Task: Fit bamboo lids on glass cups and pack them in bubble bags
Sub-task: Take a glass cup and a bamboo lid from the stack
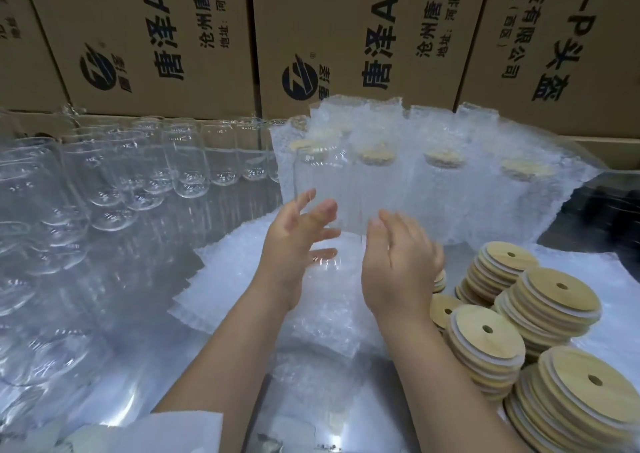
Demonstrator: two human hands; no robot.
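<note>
A clear glass cup (322, 175) with no lid stands upright at the centre, above a flat pile of bubble bags (242, 279). My left hand (291, 244) holds its lower part, and the fingers show through the glass. My right hand (398, 265) is just right of the cup with relaxed fingers, palm towards it; whether it touches the cup is unclear. Stacks of round bamboo lids (554, 300), each with a small hole, lie at the right. Behind the cup stand several lidded cups in bubble bags (433, 175).
Rows of bare glass cups (138, 175) lie on their sides over the left of the table. Large printed cardboard boxes (363, 36) form a wall along the back. A dark object (609, 210) sits at the far right edge.
</note>
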